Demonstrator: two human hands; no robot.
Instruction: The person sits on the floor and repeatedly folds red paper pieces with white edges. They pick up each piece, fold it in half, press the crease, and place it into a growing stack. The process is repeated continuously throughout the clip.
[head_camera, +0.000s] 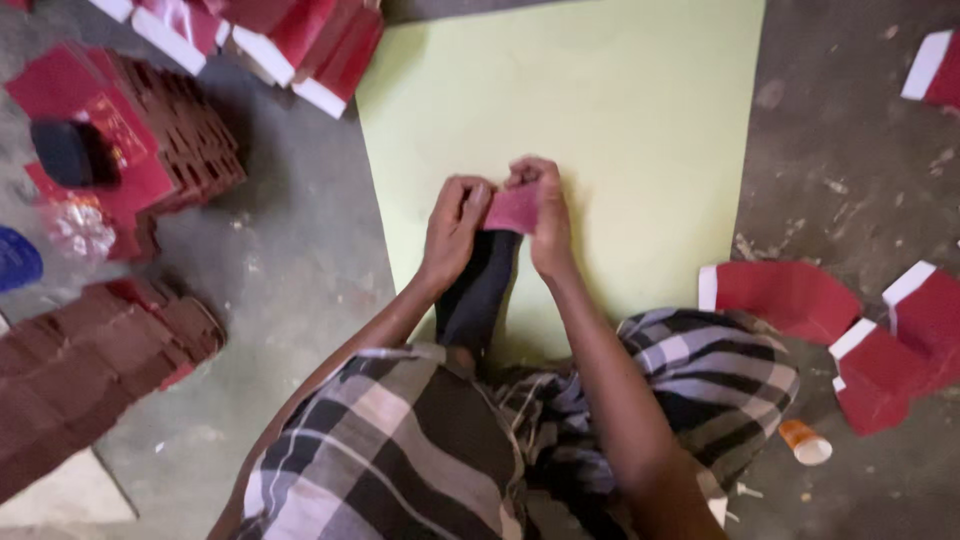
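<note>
Hands pinch small pink card piece (513, 208) over pale green sheet (560, 110): left hand (453, 225) grips its 9 o'clock edge, right hand (545, 215) its 3 o'clock edge. Best keep edges aligned, crease firmly.

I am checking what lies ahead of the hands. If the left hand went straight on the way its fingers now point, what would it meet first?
The left hand points up and a little right, its fingers already on the small red piece that the right hand also pinches. Beyond that lies the pale green sheet, though depth is hard to judge.
</note>
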